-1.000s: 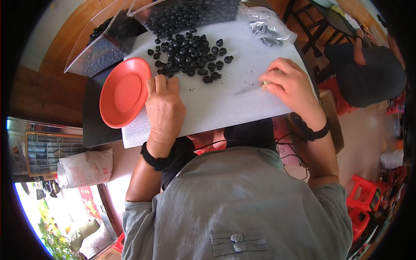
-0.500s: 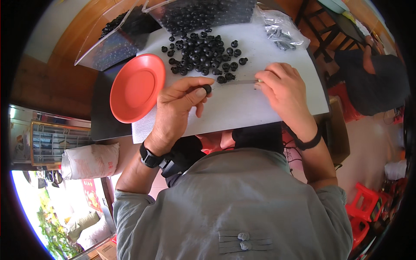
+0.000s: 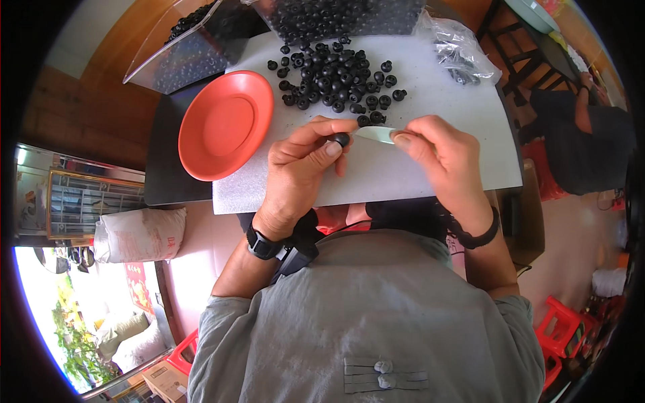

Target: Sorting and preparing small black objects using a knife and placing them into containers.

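A small black round piece (image 3: 340,139) sits pinched between the thumb and forefinger of the left hand (image 3: 299,168), whose fingers (image 3: 322,129) are curled narrowly around it. Just to the right of those fingertips, the tip of a thin pale blade (image 3: 376,134) meets the piece; the right hand (image 3: 447,164) grips the blade's other end with its fingers (image 3: 410,138) closed tight on it. Both hands hover over a white foam sheet (image 3: 430,87) that covers the table.

Just beyond the fingers, farther from the person, lies a loose heap of black pieces (image 3: 336,77) of the same kind, the nearest ones almost touching the blade. To the left of the left hand's fingers rests an orange-red plate (image 3: 225,124), partly on the foam sheet and partly on a dark mat (image 3: 164,161). Beyond the heap stands a clear bin (image 3: 336,13) filled with more black pieces, and a second clear bin (image 3: 188,50) sits to its left. Beyond and to the right of the right hand's fingers lies a crumpled clear plastic bag (image 3: 457,50) with dark parts inside. Each wrist carries a dark band: a watch (image 3: 263,243) on the left, a thin strap (image 3: 480,236) on the right.
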### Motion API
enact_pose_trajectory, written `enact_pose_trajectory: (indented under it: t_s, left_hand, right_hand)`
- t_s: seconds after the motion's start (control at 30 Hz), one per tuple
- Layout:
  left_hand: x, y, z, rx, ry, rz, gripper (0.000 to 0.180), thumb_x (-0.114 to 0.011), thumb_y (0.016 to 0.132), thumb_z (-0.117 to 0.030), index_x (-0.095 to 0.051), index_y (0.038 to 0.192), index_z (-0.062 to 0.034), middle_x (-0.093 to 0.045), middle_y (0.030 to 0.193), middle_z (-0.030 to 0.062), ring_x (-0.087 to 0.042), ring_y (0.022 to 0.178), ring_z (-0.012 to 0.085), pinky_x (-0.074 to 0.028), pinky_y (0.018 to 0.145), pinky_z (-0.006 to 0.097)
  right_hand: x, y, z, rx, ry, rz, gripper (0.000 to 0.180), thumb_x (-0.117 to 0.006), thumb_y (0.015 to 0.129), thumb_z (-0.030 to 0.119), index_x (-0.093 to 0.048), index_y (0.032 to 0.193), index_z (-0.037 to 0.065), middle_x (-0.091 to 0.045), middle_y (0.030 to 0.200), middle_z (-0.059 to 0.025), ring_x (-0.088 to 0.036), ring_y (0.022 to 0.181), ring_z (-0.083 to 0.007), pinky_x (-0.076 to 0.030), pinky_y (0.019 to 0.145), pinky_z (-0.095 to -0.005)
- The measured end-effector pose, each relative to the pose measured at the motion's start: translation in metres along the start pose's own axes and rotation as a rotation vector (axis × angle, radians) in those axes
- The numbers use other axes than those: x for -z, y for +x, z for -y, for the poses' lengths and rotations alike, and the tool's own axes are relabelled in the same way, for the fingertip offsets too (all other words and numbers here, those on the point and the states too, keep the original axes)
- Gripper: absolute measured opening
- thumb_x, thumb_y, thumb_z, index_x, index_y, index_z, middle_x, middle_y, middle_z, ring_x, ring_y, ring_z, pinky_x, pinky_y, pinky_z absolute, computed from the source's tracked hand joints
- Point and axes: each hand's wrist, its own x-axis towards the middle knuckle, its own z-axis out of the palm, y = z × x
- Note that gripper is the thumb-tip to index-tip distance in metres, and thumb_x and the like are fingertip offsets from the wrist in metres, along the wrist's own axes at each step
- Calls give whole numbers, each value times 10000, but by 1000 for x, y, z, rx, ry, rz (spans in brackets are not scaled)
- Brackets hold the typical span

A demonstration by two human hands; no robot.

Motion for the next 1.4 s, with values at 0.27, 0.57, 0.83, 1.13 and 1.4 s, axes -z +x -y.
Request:
enact_pose_trajectory:
  t_s: [0.27, 0.57, 0.83, 1.13, 1.4]
  left_hand:
    - [-6, -2, -4, 27, -2, -13, 308, -602, 1000, 43, -690, 1295, 41, -637, 1103, 95, -605, 887, 154, -528, 767, 274]
    - [-1, -1, 3, -73, 76, 30, 330, -590, 1015, -3, -658, 1330, 64, -615, 1074, 119, -609, 893, 191, -515, 734, 304]
    - [-5, -1, -1, -41, 84, 14, 292, -571, 1005, 41, -687, 1273, 62, -608, 1083, 107, -594, 861, 178, -507, 739, 288]
    - [-6, -5, -6, -20, 67, -63, 287, -584, 981, 68, -698, 1245, 64, -639, 1091, 112, -606, 820, 172, -517, 721, 292]
    - [43, -5, -62, -266, 987, -447, 222, -692, 899, 37, -762, 1101, -21, -715, 982, 52, -615, 845, 127, -496, 714, 264]
  right_hand:
    - [-12, -3, 6, -77, -7, 23, 236, -730, 967, 235, -624, 848, 61, -640, 702, -75, -581, 546, -246, -420, 508, -370]
    - [-15, -2, 4, -34, -67, 12, 249, -735, 957, 251, -622, 817, 79, -599, 636, -71, -569, 512, -255, -394, 478, -395]
    - [-15, -3, 1, -2, -45, 29, 254, -752, 941, 247, -623, 800, 80, -594, 636, -61, -568, 513, -256, -396, 476, -389]
    - [-14, -10, -1, 33, 102, -69, 178, -770, 929, 207, -678, 849, 77, -615, 684, -52, -592, 586, -243, -438, 525, -360]
    - [11, -10, -20, 21, -221, -212, 148, -749, 949, 204, -699, 881, 82, -638, 713, -46, -593, 598, -215, -446, 533, -352]
